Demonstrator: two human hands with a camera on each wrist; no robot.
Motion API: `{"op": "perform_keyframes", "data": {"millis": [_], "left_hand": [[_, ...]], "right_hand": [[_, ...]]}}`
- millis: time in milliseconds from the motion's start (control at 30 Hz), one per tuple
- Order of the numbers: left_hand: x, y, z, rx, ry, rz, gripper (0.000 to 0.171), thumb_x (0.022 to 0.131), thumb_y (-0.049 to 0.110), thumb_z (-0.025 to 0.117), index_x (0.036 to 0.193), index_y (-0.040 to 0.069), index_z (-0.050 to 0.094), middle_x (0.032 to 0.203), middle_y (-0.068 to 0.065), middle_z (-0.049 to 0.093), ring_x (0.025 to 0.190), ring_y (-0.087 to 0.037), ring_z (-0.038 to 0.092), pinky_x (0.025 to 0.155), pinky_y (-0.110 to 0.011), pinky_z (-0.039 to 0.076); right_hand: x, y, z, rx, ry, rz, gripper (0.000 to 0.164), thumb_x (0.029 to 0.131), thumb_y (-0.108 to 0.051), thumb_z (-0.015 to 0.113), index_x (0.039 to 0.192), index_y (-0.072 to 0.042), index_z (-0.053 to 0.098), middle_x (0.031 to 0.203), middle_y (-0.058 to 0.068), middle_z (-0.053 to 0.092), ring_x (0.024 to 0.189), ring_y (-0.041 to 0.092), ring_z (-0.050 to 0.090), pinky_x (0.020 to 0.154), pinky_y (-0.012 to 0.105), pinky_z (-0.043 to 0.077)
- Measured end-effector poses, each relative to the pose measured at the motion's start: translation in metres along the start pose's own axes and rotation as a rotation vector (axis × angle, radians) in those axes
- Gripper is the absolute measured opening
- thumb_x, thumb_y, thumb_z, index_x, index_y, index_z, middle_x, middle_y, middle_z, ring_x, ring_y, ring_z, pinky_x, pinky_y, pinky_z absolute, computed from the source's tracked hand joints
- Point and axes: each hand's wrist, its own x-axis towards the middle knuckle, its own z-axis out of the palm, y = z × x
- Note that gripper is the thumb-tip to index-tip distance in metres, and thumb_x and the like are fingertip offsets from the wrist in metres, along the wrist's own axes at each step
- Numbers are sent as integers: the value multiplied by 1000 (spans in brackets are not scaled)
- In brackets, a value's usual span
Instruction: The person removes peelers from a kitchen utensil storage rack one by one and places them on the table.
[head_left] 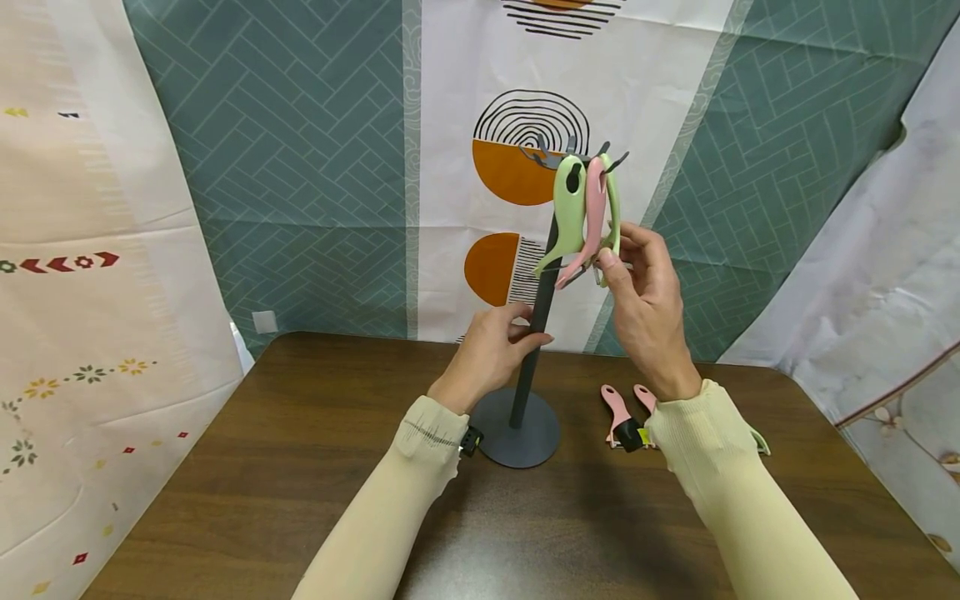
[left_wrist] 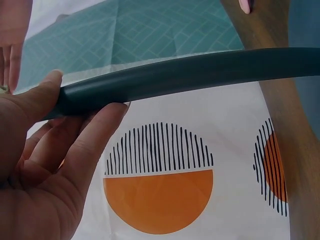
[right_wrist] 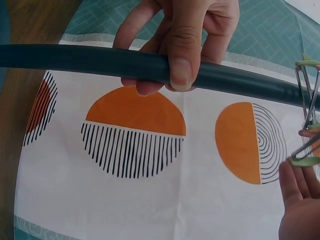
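My left hand (head_left: 491,346) grips the dark upright pole (head_left: 542,308) of a stand, thumb on one side and fingers on the other. Hooks (head_left: 551,158) ring its top. From them hang a green peeler (head_left: 570,208), a pink peeler (head_left: 595,200) and a second green peeler (head_left: 615,208) behind it, blade ends down. At the lower end of that second green peeler, my right hand (head_left: 651,308) pinches it between thumb and fingers. Metal blade frames (right_wrist: 304,90) and fingertips show at the right edge of the right wrist view.
The stand's round base (head_left: 517,450) rests on a brown wooden table (head_left: 337,467). Two pink peelers (head_left: 615,404) lie on the right side, partly covered by my right wrist camera, and a green one (head_left: 760,439) shows past the sleeve. Patterned cloth (head_left: 300,167) hangs behind.
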Motion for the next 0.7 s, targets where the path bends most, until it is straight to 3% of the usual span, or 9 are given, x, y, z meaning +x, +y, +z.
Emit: {"op": "perform_keyframes", "data": {"millis": [400, 700], "left_hand": [[-1, 1, -1, 0, -7, -3, 25, 94, 22, 75, 112, 6, 69, 97, -9, 80, 82, -19, 75, 68, -26, 56], [0, 1, 0, 7, -10, -5, 25, 94, 22, 75, 112, 6, 69, 98, -9, 80, 84, -18, 76, 70, -26, 57]], "right_hand": [[1, -6, 0, -1, 64, -3, 34, 105, -17, 56, 138, -9, 54, 121, 9, 59, 106, 21, 61, 87, 23, 48], [3, -9, -3, -30, 93, -16, 37, 105, -17, 57, 139, -5, 52, 119, 3, 59, 105, 15, 61, 87, 22, 49]]}}
